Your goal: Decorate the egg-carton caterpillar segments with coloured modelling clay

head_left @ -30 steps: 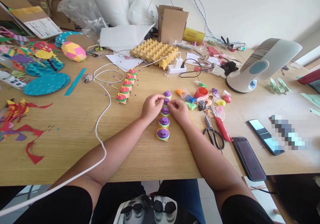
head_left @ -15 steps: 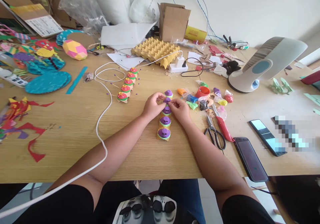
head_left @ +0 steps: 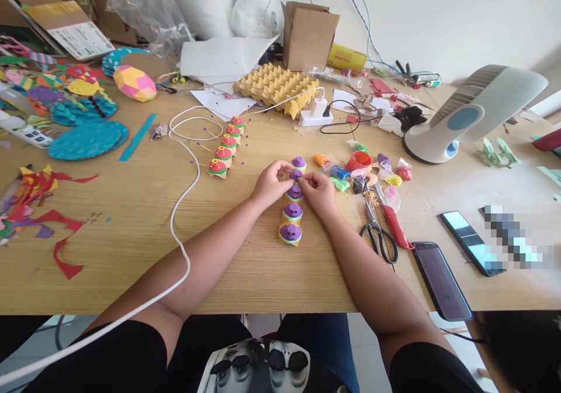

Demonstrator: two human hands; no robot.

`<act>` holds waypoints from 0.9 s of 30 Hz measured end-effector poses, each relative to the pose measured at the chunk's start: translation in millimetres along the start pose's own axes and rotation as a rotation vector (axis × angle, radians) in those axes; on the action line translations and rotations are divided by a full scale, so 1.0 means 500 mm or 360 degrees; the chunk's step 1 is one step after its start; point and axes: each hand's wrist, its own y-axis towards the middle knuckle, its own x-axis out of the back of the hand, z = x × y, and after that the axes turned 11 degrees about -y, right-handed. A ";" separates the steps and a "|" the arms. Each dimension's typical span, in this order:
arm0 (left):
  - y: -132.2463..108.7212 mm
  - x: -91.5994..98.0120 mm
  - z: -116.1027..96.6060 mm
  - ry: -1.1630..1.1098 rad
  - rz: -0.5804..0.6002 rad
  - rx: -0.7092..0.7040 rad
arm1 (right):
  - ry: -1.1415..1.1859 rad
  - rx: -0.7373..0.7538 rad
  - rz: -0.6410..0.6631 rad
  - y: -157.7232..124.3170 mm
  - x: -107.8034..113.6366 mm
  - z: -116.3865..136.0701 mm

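A strip of egg-carton cups [head_left: 291, 229] lies lengthwise before me, each cup topped with purple clay over a pale green band. The nearer cups carry small dark face marks. My left hand [head_left: 274, 183] steadies the second cup from the far end, thumb and fingers curled about its left side. From the right, my right hand [head_left: 319, 193] meets it with thumb and forefinger pinched at the purple top; whatever tiny piece they hold is hidden. Further left stands another egg-carton strip [head_left: 227, 142], decorated in red, green and yellow.
Clay packets [head_left: 339, 172], scissors [head_left: 372, 229], a red-handled knife [head_left: 397, 226] and phones [head_left: 442, 280] lie to the right. A white fan [head_left: 464, 115] stands behind them. A white cable [head_left: 177, 206] crosses my left arm. A yellow egg tray [head_left: 276, 86] sits at the back.
The view has shifted slightly, so the scene sits a little further right. Both hands stay at the same cup, with almost no change in their grip.
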 end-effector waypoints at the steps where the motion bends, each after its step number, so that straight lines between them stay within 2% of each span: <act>1: 0.000 0.000 0.000 0.0004 0.0000 0.0004 | 0.0001 -0.0001 0.0002 0.000 0.000 0.000; 27: 0.000 0.001 0.005 -0.0001 -0.0033 0.0026 | 0.0016 -0.0004 0.0011 0.005 0.000 -0.008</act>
